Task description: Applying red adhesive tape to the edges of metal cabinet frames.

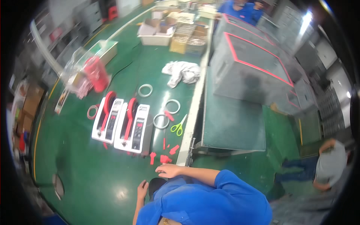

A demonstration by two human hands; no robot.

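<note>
My left hand (142, 189) hangs near the front edge of the green table, its fingers apart and nothing in them. Over the near edge reaches my right hand (168, 171), fingers loosely stretched and no held object visible. Just beyond it lie red tape scraps (165, 159). Two white tape dispensers stand side by side, the right one (131, 127) and the left one (107, 120), each with a red tape roll on top. Lime-handled scissors (177, 128) lie to their right, near pale rings (161, 121) that look like tape rolls.
A conveyor with a green belt (232, 123) runs along the right, carrying large grey boxy units (240, 71) edged in red. Farther back are a white cloth (182, 72), bins of parts (155, 39) and a red roll in plastic (96, 75). People stand at the far end and right.
</note>
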